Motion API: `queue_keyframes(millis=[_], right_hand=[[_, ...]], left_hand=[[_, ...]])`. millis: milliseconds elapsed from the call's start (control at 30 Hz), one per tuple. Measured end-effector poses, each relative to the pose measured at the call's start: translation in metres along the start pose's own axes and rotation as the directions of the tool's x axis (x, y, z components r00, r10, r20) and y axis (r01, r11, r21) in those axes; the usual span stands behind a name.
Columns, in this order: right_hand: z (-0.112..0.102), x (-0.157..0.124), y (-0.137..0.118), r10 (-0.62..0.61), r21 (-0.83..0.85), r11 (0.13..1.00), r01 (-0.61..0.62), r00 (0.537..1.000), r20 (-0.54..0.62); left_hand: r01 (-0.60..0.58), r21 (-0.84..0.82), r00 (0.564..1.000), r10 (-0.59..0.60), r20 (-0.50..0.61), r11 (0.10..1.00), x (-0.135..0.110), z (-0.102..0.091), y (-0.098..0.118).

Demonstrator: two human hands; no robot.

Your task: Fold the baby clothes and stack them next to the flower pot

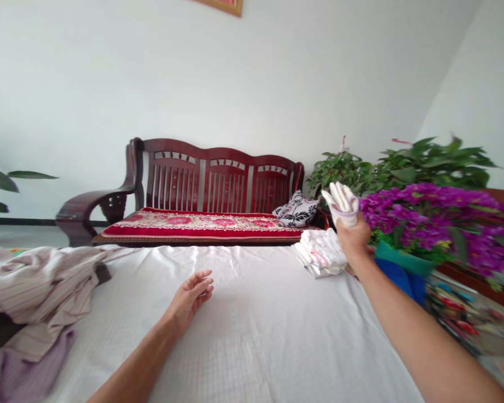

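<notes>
My right hand (pixel 353 238) is closed round a folded white cloth (pixel 341 202), held up over the right side of the white-covered table (pixel 252 341). Just below and left of it lies a stack of folded white cloths (pixel 320 252), some with pinkish marks. My left hand (pixel 192 296) hovers over the middle of the tablecloth, fingers loosely curled and apart, with nothing in it. At the left edge sits a loose heap of clothes (pixel 46 285): a striped beige piece on top, with dark and mauve pieces under it.
Beyond the table stands a dark red wooden bench (pixel 216 179) with a red floral cover (pixel 193 224) and a patterned cushion (pixel 297 210). Purple flowers (pixel 424 218) in a teal pot and leafy plants crowd the right, beside small cluttered items (pixel 470 313).
</notes>
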State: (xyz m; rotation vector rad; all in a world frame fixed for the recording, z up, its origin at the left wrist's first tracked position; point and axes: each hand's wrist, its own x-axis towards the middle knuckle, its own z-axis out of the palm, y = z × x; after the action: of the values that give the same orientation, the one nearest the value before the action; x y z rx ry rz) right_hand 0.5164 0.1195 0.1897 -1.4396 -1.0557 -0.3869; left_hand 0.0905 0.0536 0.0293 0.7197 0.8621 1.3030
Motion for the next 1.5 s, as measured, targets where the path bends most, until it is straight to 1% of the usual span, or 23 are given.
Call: queue_keyframes(millis=[67,100,133,200,233,267,300,333,400,467,567,633,667,733,800,867,933,1100,1167,1267,1333,1467,1500], right_hand=[[-0.006,0.009,0.023,-0.123,-0.217,0.966,0.14,0.988,0.089],[-0.008,0.01,0.037,-0.186,-0.278,0.931,0.235,0.964,0.191],[-0.009,0.008,0.051,-0.217,-0.328,0.89,0.317,0.927,0.306],[-0.011,0.001,0.077,-0.181,-0.4,0.804,0.441,0.821,0.541],[-0.011,-0.002,0.088,-0.168,-0.411,0.767,0.493,0.772,0.613],[-0.011,-0.005,0.096,-0.155,-0.422,0.736,0.529,0.739,0.656],[-0.012,-0.007,0.102,-0.151,-0.43,0.712,0.555,0.719,0.678],[-0.012,-0.007,0.104,-0.152,-0.44,0.693,0.571,0.712,0.686],[-0.013,-0.003,0.101,-0.157,-0.461,0.668,0.585,0.716,0.681],[-0.013,0.005,0.09,-0.191,-0.471,0.653,0.593,0.732,0.654],[-0.014,0.017,0.074,-0.338,-0.462,0.645,0.609,0.769,0.542],[-0.014,0.02,0.073,-0.442,-0.438,0.631,0.64,0.761,0.476],[-0.014,0.019,0.076,-0.466,-0.428,0.623,0.655,0.75,0.469],[-0.013,0.014,0.09,-0.434,-0.409,0.613,0.676,0.721,0.541],[-0.012,0.008,0.108,-0.327,-0.396,0.624,0.673,0.686,0.65],[-0.01,0.004,0.122,-0.258,-0.393,0.644,0.656,0.671,0.696],[-0.01,0.005,0.127,-0.264,-0.387,0.653,0.651,0.675,0.689],[-0.011,0.014,0.116,-0.424,-0.359,0.637,0.683,0.698,0.577],[-0.012,0.012,0.116,-0.437,-0.336,0.623,0.706,0.671,0.599],[-0.013,0.006,0.122,-0.342,-0.334,0.619,0.711,0.627,0.7],[-0.014,0.003,0.125,-0.29,-0.366,0.618,0.696,0.634,0.716],[-0.013,0.0,0.119,-0.3,-0.431,0.606,0.669,0.693,0.655],[-0.013,0.0,0.117,-0.294,-0.438,0.608,0.662,0.7,0.651]], left_hand=[[0.008,0.005,1.0,-0.008,-0.012,1.0,-0.001,0.002,0.001],[0.012,0.006,1.0,-0.012,-0.017,1.0,-0.002,0.003,0.002],[0.017,0.005,1.0,-0.017,-0.023,1.0,-0.003,0.004,0.003],[0.025,-0.002,0.999,-0.025,-0.034,1.0,-0.004,0.005,0.004],[0.028,-0.005,0.999,-0.028,-0.038,1.0,-0.004,0.006,0.005],[0.031,-0.006,0.999,-0.031,-0.04,0.999,-0.004,0.006,0.005],[0.034,-0.005,0.999,-0.034,-0.042,0.999,-0.004,0.006,0.005],[0.035,-0.003,0.998,-0.035,-0.045,0.999,-0.004,0.006,0.005],[0.035,0.0,0.998,-0.035,-0.047,0.999,-0.004,0.005,0.004],[0.033,0.001,0.998,-0.033,-0.046,0.999,-0.004,0.005,0.004],[0.029,0.006,0.999,-0.028,-0.042,1.0,-0.003,0.004,0.003],[0.024,0.007,0.999,-0.023,-0.037,1.0,-0.003,0.003,0.003],[0.021,0.006,0.999,-0.021,-0.037,1.0,-0.003,0.002,0.002],[0.02,0.006,0.999,-0.02,-0.041,1.0,-0.002,0.002,0.002],[0.023,0.011,0.999,-0.022,-0.042,1.0,-0.002,0.001,0.001],[0.025,0.019,0.999,-0.025,-0.032,1.0,-0.001,0.001,0.001],[0.027,0.027,0.999,-0.026,-0.021,0.999,0.0,0.001,0.001],[0.036,0.034,0.999,-0.035,-0.015,0.999,-0.001,0.001,0.002],[0.037,0.033,0.999,-0.037,-0.01,0.999,-0.001,0.002,0.002],[0.038,0.032,0.999,-0.038,-0.005,0.999,-0.002,0.001,0.003],[0.04,0.031,0.999,-0.04,-0.004,0.999,-0.002,0.001,0.002],[0.039,0.03,0.999,-0.039,0.0,0.999,-0.002,0.0,0.002],[0.039,0.03,0.999,-0.039,0.0,0.999,-0.002,0.0,0.002]])
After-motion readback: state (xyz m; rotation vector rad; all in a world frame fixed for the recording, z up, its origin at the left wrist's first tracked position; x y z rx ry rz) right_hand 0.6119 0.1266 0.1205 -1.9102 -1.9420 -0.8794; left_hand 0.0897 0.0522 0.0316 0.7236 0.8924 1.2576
